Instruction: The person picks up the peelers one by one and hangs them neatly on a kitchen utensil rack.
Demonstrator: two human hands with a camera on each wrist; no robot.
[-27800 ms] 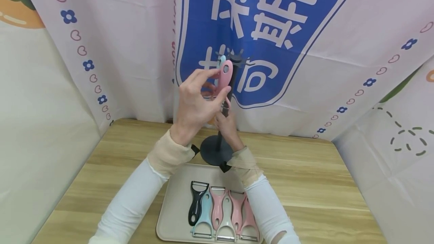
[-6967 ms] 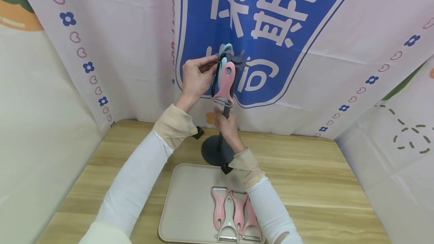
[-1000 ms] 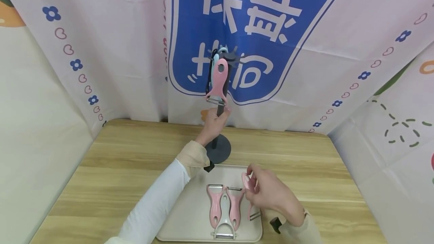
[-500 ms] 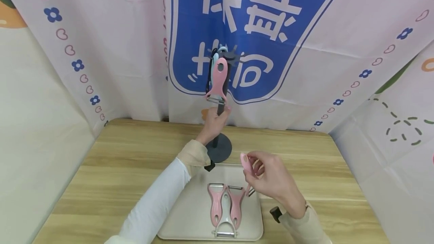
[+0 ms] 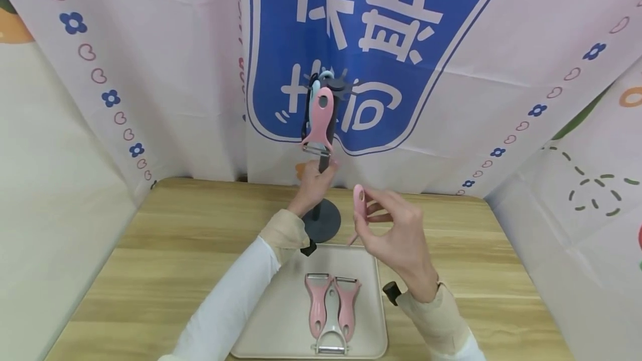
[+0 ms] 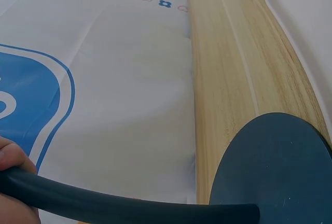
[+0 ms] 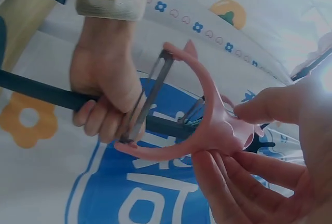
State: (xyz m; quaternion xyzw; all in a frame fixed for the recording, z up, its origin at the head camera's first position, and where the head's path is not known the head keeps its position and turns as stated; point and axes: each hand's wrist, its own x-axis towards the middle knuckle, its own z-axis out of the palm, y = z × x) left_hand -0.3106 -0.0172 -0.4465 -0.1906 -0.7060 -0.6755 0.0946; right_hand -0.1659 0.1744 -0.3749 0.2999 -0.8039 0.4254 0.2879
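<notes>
Your left hand (image 5: 312,188) is wrapped round the pole (image 6: 104,200) of the dark hook stand (image 5: 326,224), below a hanging pink peeler (image 5: 321,118). Your right hand (image 5: 399,234) pinches a pink Y-peeler (image 5: 359,203), handle hole uppermost, in mid-air near the stand. On the tray (image 5: 276,325): two pink peelers (image 5: 317,308) flanking a grey peeler (image 5: 332,312).

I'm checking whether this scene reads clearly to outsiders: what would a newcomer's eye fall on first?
Probably the big blue lettered panel on the backdrop, then the dark stand before it, hung with peelers. The left hand grips the stand's pole; the right hand, to its right, holds a pink peeler. Nearer the viewer, two pink peelers and a pale grey peeler lie on the tray.
</notes>
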